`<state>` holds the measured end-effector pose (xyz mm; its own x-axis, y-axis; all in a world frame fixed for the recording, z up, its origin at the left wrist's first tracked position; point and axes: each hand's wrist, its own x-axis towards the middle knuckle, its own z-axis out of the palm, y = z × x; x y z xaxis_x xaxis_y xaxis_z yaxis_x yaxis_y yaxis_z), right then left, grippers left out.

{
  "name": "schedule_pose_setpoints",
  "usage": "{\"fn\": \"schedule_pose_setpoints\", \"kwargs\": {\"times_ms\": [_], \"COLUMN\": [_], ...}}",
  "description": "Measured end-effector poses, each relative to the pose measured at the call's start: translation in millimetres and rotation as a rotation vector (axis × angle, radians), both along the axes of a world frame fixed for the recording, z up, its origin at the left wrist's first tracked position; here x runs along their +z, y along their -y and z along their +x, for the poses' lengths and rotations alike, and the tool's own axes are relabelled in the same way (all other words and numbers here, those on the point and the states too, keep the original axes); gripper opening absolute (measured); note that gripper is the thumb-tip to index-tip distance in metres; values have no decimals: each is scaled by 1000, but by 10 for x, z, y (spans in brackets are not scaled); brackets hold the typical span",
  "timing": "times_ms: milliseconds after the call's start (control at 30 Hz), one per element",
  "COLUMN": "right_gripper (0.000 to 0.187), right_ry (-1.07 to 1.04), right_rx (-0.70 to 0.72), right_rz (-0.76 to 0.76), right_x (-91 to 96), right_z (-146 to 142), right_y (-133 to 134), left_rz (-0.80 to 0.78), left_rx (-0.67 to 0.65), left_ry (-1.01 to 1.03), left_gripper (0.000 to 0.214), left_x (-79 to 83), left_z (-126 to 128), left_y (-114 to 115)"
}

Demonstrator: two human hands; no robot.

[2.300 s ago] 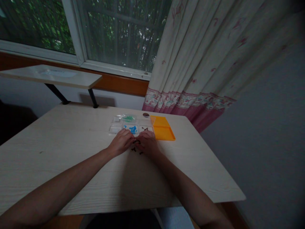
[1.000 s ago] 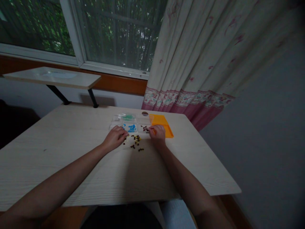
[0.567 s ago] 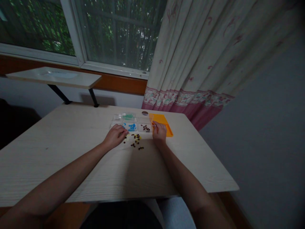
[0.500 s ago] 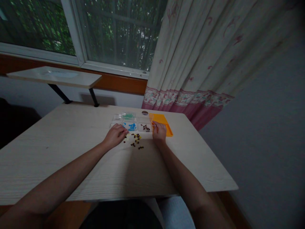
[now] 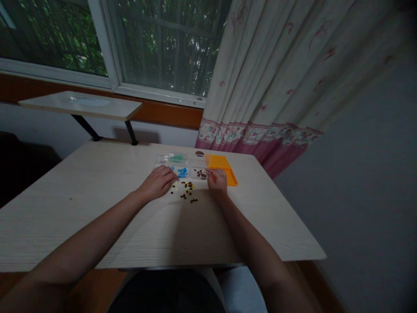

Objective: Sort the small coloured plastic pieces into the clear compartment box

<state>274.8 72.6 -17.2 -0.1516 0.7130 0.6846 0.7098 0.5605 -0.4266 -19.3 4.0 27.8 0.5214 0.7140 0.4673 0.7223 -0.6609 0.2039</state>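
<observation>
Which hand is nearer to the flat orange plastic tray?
Right. The right hand overlaps the orange tray at its left side in view; whether they touch is unclear. The left hand is farther off, left of the small blue pieces.

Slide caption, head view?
Bare left hand and right hand flank small dark brown pieces near a clear plastic divided tray on a pale woodgrain table.

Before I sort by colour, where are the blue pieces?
Head view, left of centre: the blue pieces lie in the clear tray, between the left hand and brown pieces.
</observation>
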Motion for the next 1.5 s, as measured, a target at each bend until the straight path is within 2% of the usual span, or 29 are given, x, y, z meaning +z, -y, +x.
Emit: {"fn": "schedule_pose_setpoints", "kwargs": {"times_ms": [200, 300, 467, 700, 1000, 1200, 1300, 1400, 1500], "right_gripper": [24, 24, 25, 27, 27, 26, 24, 32, 25], "right_ry": [-25, -28, -24, -1, -8, 117, 255, 418, 480], "right_rx": [9, 8, 24, 22, 40, 74, 183, 327, 322], "right_rz": [16, 12, 3, -38, -66, -56, -16, 25, 60], "right_x": [43, 53, 63, 41, 77, 123, 179, 241, 275], "right_z": [-2, -12, -35, -22, -70, -118, -208, -351, -477], "right_y": [48, 72, 109, 99, 170, 246, 363, 506, 619], "left_rz": [-38, -48, -50, -54, -22, -39, -52, -77, -112], "left_rx": [-119, -130, -138, -139, -105, -89, -62, -60, -99], "left_ry": [-42, -37, -55, -74, -49, 13, 165, 297, 330], "left_gripper": [27, 27, 29, 22, 24, 26, 26, 27, 28], "left_x": [-91, -137, -116, -161, -198, -150, -108, -104, -150], "left_z": [-148, -183, -171, -156, -45, 37, 146, 268, 336], "left_y": [-86, -118, -104, -108, -58, -18, 38, 95, 115]}}
